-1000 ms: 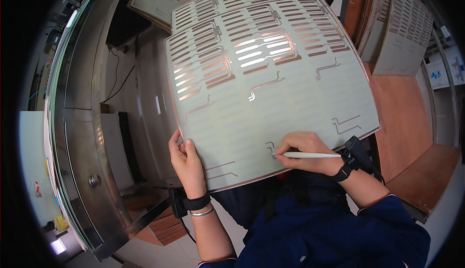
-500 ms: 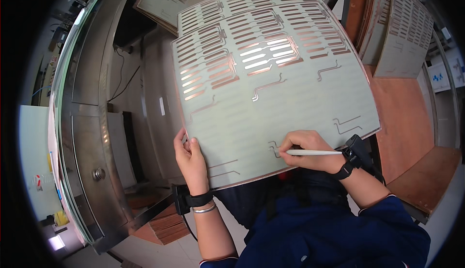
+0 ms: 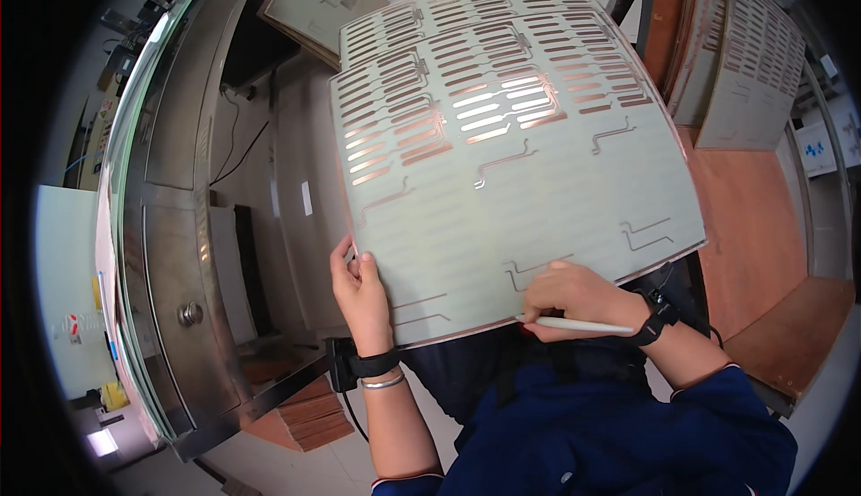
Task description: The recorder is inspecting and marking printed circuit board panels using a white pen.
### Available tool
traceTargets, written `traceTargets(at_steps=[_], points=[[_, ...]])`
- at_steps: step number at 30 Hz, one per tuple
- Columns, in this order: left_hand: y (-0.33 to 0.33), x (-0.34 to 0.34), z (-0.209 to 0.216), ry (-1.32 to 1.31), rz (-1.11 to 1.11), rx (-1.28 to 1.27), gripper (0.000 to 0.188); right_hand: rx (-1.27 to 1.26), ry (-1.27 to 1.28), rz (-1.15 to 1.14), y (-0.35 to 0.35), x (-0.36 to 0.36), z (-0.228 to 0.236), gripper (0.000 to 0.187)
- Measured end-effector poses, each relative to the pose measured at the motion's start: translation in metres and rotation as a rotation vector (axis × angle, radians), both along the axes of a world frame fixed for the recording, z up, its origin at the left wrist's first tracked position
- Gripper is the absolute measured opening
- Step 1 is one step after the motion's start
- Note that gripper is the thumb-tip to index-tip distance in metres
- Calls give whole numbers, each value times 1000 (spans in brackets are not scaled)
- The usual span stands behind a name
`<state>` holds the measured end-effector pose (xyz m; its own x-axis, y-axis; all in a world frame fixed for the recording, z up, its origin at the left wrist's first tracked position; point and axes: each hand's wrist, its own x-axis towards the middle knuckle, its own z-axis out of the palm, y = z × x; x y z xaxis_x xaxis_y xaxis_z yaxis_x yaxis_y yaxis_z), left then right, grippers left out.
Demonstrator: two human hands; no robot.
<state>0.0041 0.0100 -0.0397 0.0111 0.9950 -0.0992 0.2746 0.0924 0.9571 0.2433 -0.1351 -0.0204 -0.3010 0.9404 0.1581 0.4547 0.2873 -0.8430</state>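
Note:
A large pale-green circuit board panel [image 3: 520, 209] with copper traces lies tilted over my lap. Along its upper part run rows of copper strips, and thinner bent traces cross the lower part. My left hand [image 3: 361, 294] grips the panel's left edge near the bottom corner, thumb on top and fingers curled round the side. In my right hand [image 3: 574, 297] a slim white pen-like tool [image 3: 587, 325] is pinched, its tip at the panel's near edge, just below a bent copper trace. Whether the tip touches the board I cannot tell.
At left stands a steel cabinet [image 3: 175, 227] with a round knob and glass sheets along its top. More copper-patterned panels [image 3: 753, 74] lean upright on a reddish-brown board rack [image 3: 749, 218] at right. Another panel [image 3: 314, 3] stands behind at upper left. Brown boards [image 3: 305, 420] are stacked low at left.
My right hand has moved down and slightly right with the pen-like tool, from the middle bent trace to the panel's near edge. My left hand keeps its grip; the view has shifted slightly.

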Motion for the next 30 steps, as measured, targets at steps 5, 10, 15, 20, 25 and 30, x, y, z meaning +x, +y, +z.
traceTargets(at_steps=[5, 10, 15, 20, 25, 30], points=[[2, -4, -1, -28, -15, -19, 33, -395, 312, -251, -16, 26, 7, 14], [3, -3, 1, 3, -33, -39, 33, -300, 240, -425, -23, 37, 2, 11], [2, -1, 2, 1, -13, -34, 32, -287, 152, -368, -21, 38, 4, 10], [0, 4, 4, 9, 20, -24, 32, -248, 107, -336, -19, 37, 3, 10], [-1, 4, 4, 84, 10, -14, 32, -249, 105, -267, -16, 41, 1, 11], [-1, 2, 1, 106, 1, 16, 32, -331, 145, -294, -16, 40, 2, 11]])
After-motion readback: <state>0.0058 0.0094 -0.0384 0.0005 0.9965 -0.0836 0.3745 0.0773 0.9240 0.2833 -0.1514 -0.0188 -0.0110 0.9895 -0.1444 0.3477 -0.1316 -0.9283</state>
